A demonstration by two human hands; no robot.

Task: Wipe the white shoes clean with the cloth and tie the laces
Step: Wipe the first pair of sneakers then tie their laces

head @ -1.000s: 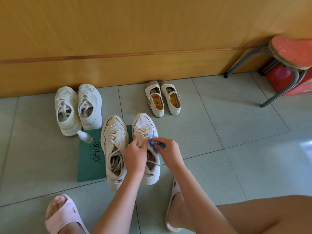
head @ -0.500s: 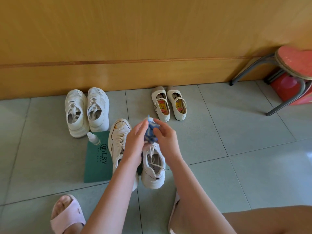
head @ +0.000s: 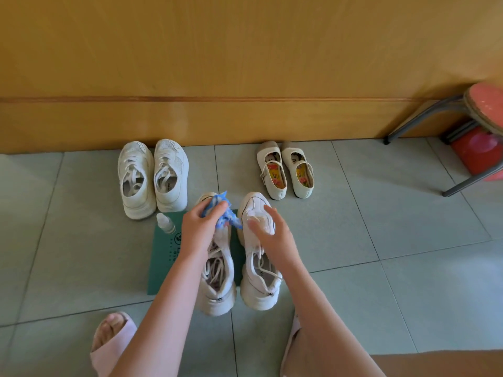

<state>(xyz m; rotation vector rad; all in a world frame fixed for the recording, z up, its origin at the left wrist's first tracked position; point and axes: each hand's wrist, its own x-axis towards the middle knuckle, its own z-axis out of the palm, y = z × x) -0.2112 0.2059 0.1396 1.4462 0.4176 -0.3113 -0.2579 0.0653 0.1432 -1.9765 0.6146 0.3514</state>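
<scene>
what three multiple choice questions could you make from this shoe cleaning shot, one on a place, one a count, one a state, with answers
1. Where is the small bottle?
A. at a corner of the green mat
B. on a wooden shelf
C. in a bucket

2. How many unworn pairs of shoes are on the floor?
A. two
B. three
C. five

3. What holds the blue cloth?
A. the left hand grips it
B. the right hand grips it
C. nothing, it hangs on a hook

Answers:
1 A, the bottle sits at the mat's far left corner.
2 B, there are the white sneakers by the wall, the strapped shoes and the sneakers in front of the person.
3 A, the left hand's fingers curl round the cloth, while the right hand only rests on a sneaker.
</scene>
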